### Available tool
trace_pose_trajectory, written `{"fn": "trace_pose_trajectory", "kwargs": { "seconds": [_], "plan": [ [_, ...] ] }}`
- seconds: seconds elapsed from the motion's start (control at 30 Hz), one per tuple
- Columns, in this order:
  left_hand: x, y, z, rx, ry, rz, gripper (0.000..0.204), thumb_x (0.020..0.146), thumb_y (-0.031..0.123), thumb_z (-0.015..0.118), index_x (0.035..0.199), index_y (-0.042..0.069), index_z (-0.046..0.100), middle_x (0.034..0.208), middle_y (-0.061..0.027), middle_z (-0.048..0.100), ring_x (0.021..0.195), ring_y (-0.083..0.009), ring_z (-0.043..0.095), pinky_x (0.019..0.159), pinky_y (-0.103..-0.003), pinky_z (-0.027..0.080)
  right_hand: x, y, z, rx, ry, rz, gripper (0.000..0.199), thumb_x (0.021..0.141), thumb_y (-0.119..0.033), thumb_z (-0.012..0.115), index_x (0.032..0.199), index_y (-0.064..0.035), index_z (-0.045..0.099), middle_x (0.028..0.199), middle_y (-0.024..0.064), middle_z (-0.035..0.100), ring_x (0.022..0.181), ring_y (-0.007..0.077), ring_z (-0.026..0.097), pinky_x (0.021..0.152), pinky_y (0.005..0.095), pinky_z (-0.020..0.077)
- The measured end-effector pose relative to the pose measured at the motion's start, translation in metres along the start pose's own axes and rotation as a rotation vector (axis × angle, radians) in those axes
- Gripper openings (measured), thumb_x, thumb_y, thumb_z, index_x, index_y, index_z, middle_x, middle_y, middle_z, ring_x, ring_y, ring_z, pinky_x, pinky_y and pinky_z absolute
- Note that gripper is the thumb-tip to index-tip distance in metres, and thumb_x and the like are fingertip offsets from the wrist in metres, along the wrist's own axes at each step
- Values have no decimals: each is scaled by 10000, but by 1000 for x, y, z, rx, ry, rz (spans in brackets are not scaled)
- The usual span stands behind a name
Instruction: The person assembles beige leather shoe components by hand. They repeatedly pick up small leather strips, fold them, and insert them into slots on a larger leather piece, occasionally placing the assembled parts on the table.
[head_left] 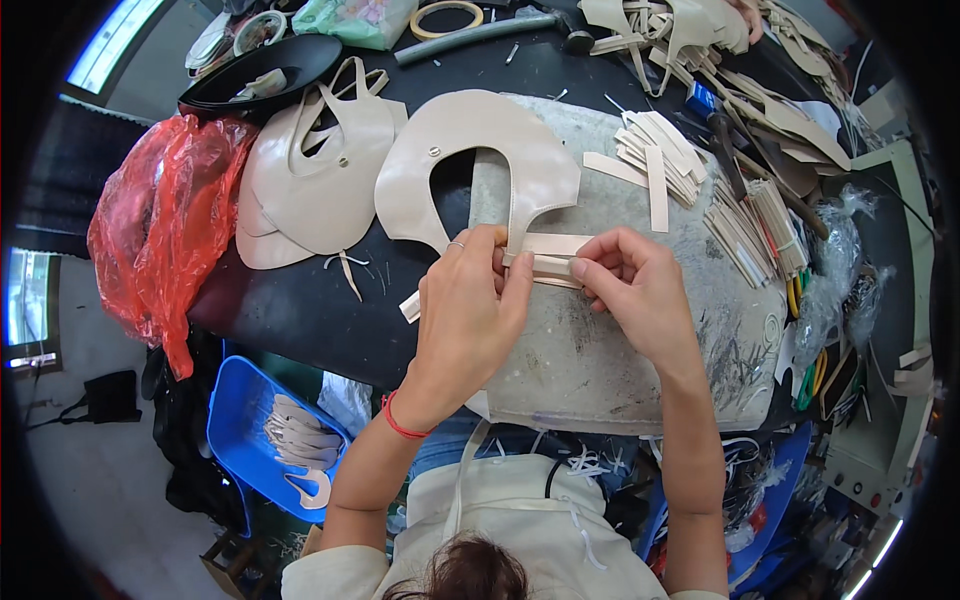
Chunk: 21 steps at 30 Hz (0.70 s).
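Observation:
A beige U-shaped leather piece with a small metal stud lies at the middle of the worktable, its narrow stitched end toward me. My left hand is closed on that end, thumb pressed on a beige leather strip that crosses it. With thumb and fingertips, my right hand pinches the strip's right part. Another beige strip lies just beyond it. My left fingers partly hide where strip and leather end meet.
Under my hands is a worn grey slab. Strips are piled and bundled at right. Stacked leather pieces and a red plastic bag lie left. A hammer is behind; a blue bin stands below. Another person's hand shows far right.

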<state>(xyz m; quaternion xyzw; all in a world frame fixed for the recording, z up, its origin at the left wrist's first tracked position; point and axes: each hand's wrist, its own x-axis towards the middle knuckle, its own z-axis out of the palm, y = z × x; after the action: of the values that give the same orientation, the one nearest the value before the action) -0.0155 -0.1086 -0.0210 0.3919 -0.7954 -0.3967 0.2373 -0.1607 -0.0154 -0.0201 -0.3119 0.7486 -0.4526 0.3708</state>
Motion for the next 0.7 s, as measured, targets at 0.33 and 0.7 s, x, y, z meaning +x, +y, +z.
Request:
{"fn": "trace_pose_trajectory", "kwargs": {
  "seconds": [0.33, 0.7],
  "plan": [
    [-1, 1, 4, 125, 61, 113, 210, 823, 103, 670, 954, -39, 589, 744, -123, 585, 589, -198, 559, 559, -304, 456, 0, -14, -38, -436, 70, -91, 163, 795, -106, 695, 810, 10, 583, 625, 89, 579, 543, 147, 548, 522, 297, 427],
    [74, 104, 11, 0, 241, 704, 138, 839, 71, 636, 950, 0, 594, 762, -123, 572, 657, -270, 573, 589, -355, 466, -124, 41, -95, 23, 509, 20, 112, 831, -63, 689, 906, -2, 632, 699, -6, 610, 622, 34, 525, 570, 194, 425]
  ]
}}
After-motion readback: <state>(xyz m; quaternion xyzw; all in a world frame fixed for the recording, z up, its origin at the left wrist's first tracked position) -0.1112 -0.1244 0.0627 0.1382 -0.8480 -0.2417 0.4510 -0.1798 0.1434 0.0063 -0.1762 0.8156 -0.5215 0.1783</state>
